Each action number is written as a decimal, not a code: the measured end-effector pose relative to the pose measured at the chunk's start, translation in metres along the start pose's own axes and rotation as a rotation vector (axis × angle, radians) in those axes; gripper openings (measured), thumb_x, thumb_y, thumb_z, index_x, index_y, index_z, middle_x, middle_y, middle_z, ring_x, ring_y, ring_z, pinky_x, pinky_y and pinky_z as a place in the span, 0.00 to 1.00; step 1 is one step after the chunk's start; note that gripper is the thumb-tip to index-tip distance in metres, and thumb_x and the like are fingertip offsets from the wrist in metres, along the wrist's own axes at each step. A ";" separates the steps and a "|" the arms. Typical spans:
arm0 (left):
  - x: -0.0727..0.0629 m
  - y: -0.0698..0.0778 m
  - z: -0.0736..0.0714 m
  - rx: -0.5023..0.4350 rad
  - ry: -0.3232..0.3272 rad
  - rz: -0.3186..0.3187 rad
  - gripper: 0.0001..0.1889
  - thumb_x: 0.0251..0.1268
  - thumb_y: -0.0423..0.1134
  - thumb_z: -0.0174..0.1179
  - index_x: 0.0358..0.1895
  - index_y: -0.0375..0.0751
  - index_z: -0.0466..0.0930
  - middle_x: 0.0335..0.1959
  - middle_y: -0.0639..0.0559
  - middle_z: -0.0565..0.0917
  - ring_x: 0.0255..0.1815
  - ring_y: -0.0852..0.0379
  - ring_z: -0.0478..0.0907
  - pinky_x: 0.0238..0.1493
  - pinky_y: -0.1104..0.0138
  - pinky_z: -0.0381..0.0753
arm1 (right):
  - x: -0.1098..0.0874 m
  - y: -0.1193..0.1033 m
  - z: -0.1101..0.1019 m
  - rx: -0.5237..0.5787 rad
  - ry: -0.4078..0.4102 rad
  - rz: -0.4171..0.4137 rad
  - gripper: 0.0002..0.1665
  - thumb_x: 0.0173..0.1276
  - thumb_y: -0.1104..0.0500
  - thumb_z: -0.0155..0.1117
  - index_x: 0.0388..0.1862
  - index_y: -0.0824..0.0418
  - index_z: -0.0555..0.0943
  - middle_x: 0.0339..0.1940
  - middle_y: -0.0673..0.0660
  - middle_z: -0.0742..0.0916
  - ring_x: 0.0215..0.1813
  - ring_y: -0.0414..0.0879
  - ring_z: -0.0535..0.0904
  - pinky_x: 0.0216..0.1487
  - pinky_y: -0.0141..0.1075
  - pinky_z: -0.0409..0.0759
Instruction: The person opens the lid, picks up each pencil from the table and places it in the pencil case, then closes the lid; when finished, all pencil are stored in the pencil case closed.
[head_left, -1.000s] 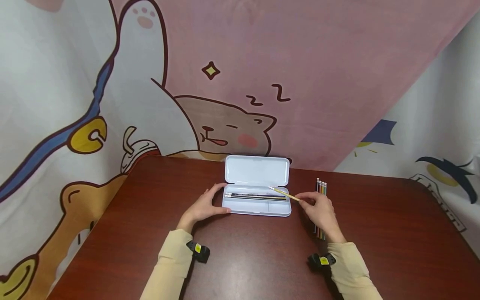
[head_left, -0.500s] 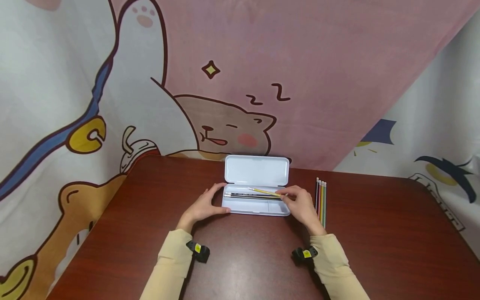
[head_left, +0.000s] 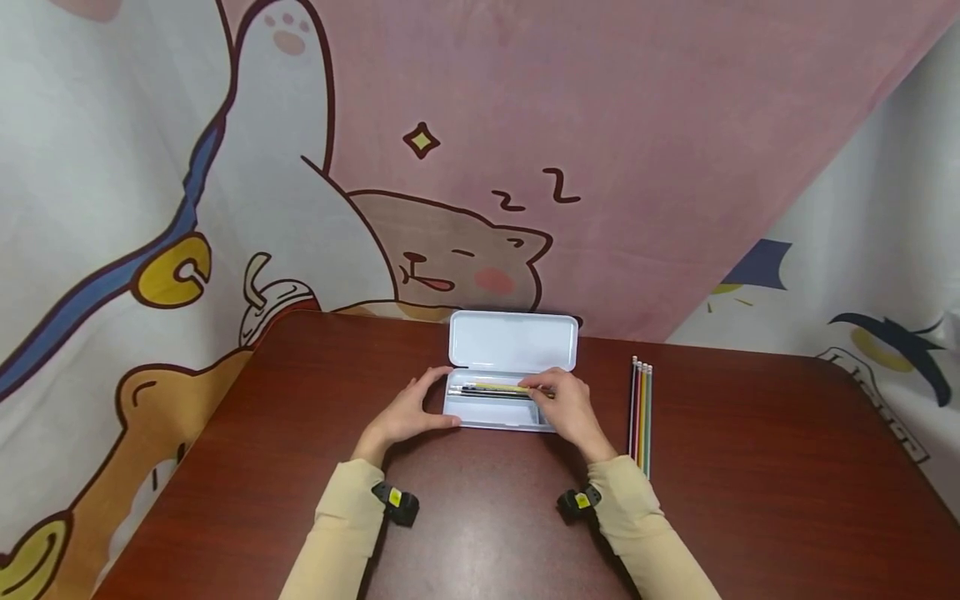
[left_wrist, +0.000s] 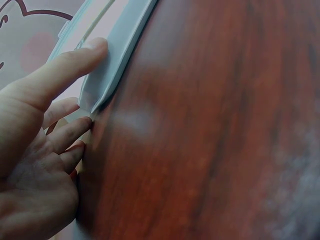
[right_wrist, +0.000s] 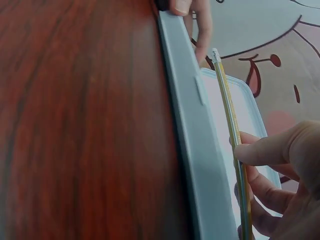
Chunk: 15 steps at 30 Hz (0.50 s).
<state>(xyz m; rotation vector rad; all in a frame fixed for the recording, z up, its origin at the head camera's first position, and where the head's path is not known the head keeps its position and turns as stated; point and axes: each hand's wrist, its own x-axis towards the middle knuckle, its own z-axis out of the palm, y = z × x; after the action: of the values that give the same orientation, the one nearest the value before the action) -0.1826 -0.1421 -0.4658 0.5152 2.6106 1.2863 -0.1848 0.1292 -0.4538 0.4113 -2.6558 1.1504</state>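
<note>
A white pencil case (head_left: 487,414) lies with its lid raised at the back of the table. My left hand (head_left: 405,417) grips its left end, thumb on the front rim and fingers at the back corner; the thumb (left_wrist: 75,65) shows over the rim in the left wrist view. My right hand (head_left: 564,408) pinches a yellow pencil (right_wrist: 231,115) between thumb and fingers, its white eraser end pointing left. In the head view this pencil is over the back compartment, above dark pencils (head_left: 491,395) lying lengthwise there. The right hand hides the case's right end.
Several pencils (head_left: 641,412) of different colours lie side by side on the brown table (head_left: 765,467), right of the case. A curtain (head_left: 637,167) with cartoon animals hangs behind the table.
My right hand has carried the yellow pencil leftward from beside the case to over the back compartment, turning it nearly parallel with the dark pencils. My left hand has stayed in place.
</note>
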 end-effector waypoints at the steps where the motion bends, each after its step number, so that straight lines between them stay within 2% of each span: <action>1: 0.000 0.000 0.000 -0.002 0.000 0.000 0.44 0.51 0.45 0.73 0.71 0.41 0.61 0.68 0.40 0.67 0.72 0.41 0.56 0.72 0.47 0.39 | 0.001 -0.001 0.002 -0.001 -0.006 -0.005 0.09 0.57 0.70 0.69 0.35 0.60 0.89 0.34 0.56 0.87 0.41 0.53 0.82 0.45 0.51 0.73; 5: -0.001 0.000 0.000 -0.006 -0.002 -0.005 0.44 0.51 0.45 0.73 0.71 0.42 0.61 0.69 0.39 0.66 0.72 0.41 0.56 0.72 0.47 0.39 | 0.003 -0.005 0.009 -0.013 -0.018 -0.020 0.09 0.56 0.70 0.70 0.34 0.59 0.89 0.33 0.55 0.87 0.41 0.52 0.82 0.46 0.51 0.72; 10: 0.000 0.000 0.000 -0.013 -0.004 -0.016 0.44 0.51 0.45 0.73 0.71 0.43 0.60 0.70 0.38 0.64 0.73 0.40 0.54 0.72 0.47 0.39 | 0.007 -0.008 0.015 -0.031 -0.008 -0.044 0.09 0.55 0.70 0.70 0.33 0.59 0.89 0.32 0.54 0.87 0.39 0.50 0.82 0.42 0.46 0.76; 12: 0.000 0.000 0.001 -0.013 -0.002 -0.016 0.44 0.51 0.45 0.73 0.71 0.43 0.60 0.70 0.38 0.64 0.73 0.39 0.54 0.72 0.46 0.40 | 0.008 -0.009 0.016 -0.025 -0.015 -0.037 0.09 0.55 0.69 0.71 0.33 0.59 0.89 0.33 0.54 0.87 0.38 0.49 0.82 0.39 0.43 0.77; 15: 0.000 0.001 0.000 -0.010 -0.004 -0.018 0.44 0.51 0.45 0.73 0.71 0.43 0.60 0.70 0.39 0.64 0.73 0.39 0.54 0.72 0.46 0.40 | 0.009 -0.008 0.017 0.000 -0.040 -0.012 0.09 0.55 0.70 0.70 0.33 0.60 0.89 0.34 0.55 0.87 0.40 0.49 0.82 0.41 0.43 0.77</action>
<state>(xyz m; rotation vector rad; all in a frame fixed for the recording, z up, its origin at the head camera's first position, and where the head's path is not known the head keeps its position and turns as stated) -0.1823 -0.1417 -0.4655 0.4909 2.5986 1.2909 -0.1916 0.1097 -0.4569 0.4543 -2.6835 1.1512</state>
